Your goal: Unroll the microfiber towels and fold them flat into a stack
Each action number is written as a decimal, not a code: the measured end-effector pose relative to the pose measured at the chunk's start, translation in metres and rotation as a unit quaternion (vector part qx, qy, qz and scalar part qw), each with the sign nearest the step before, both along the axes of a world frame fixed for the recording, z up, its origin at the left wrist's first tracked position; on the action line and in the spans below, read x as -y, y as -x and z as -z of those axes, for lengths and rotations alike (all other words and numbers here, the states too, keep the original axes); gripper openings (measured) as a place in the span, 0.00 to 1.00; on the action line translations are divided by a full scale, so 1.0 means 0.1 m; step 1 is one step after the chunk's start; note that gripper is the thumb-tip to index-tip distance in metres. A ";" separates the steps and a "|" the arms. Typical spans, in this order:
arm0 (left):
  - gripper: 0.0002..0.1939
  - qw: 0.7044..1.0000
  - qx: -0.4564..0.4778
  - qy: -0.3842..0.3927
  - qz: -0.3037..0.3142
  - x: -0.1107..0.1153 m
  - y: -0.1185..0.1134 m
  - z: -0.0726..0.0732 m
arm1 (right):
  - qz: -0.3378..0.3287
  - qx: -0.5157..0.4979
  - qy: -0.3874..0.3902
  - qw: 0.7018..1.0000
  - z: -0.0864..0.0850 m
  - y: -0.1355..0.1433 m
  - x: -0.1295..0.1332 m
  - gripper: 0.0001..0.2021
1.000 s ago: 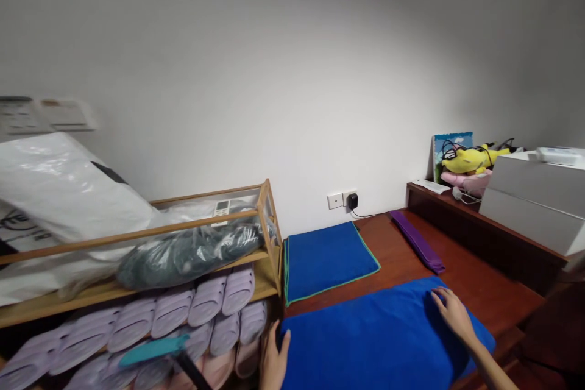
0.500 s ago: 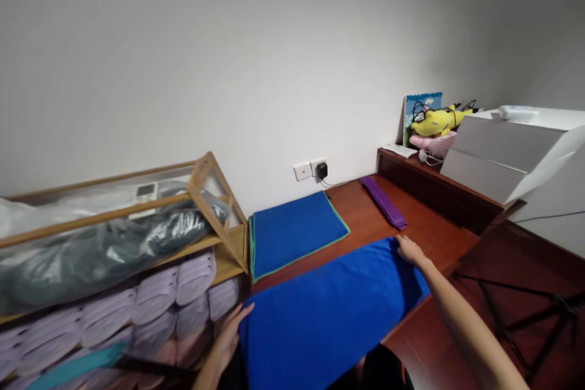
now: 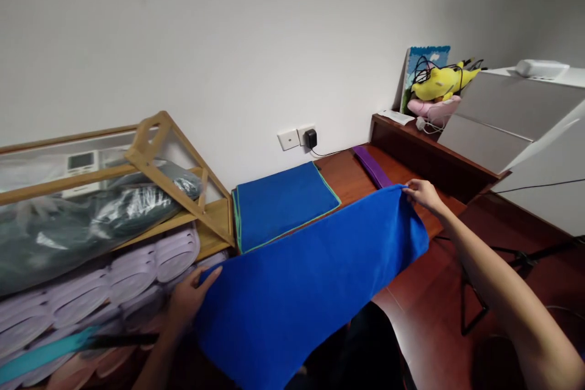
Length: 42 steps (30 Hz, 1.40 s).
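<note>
On my feed, the left hand and right hand each pinch a corner of the blue cloth, a green-edged towel lying ahead between them

The person's left hand pinches low on the left, its forearm in shadow; the right hand, farther forward, is set in a similar pinch; the bare right arm slants in from the lower right.

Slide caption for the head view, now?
Left hand and right hand hold up a bright blue cloth near a folded green-edged cloth.
</note>
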<state>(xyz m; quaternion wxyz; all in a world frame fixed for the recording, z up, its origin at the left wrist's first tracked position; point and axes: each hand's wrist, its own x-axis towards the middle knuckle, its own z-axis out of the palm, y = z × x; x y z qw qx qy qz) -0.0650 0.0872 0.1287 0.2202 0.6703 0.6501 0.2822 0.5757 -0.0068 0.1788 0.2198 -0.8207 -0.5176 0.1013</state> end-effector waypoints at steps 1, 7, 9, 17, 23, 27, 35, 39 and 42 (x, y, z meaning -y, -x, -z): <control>0.26 1.000 -0.006 -0.007 0.011 -0.05 -0.05 -0.07 | 0.013 -0.008 -0.009 1.000 -0.01 0.02 -0.06 0.16; 0.30 0.983 -0.129 -0.126 -0.021 -0.06 -0.67 -0.15 | 0.079 0.017 -0.055 0.995 0.29 0.85 -0.26 0.30; 0.31 0.961 -0.215 -0.171 0.015 0.16 -0.93 0.02 | 0.068 0.036 -0.053 0.996 0.54 1.47 -0.18 0.31; 0.30 0.932 -0.326 -0.099 0.127 0.70 -1.20 0.62 | -0.042 0.064 -0.037 0.996 1.22 2.76 -0.02 0.29; 0.30 0.935 -0.292 -0.151 0.130 0.68 -1.16 0.45 | -0.061 0.079 -0.060 0.993 1.17 2.51 0.01 0.29; 0.29 0.931 -0.288 -0.178 0.133 0.95 -1.13 0.35 | -0.036 0.098 -0.074 0.992 1.15 2.39 0.17 0.28; 0.28 0.929 -0.316 -0.092 0.172 1.28 -0.91 0.52 | -0.030 0.127 -0.008 0.991 1.25 1.73 0.48 0.32; 0.29 0.926 -0.311 -0.105 0.186 1.33 -0.90 0.53 | -0.026 0.139 0.014 0.990 1.18 1.58 0.52 0.34; 0.30 0.924 -0.308 -0.114 0.194 1.39 -0.90 0.53 | -0.004 0.138 0.029 0.990 1.07 1.48 0.48 0.34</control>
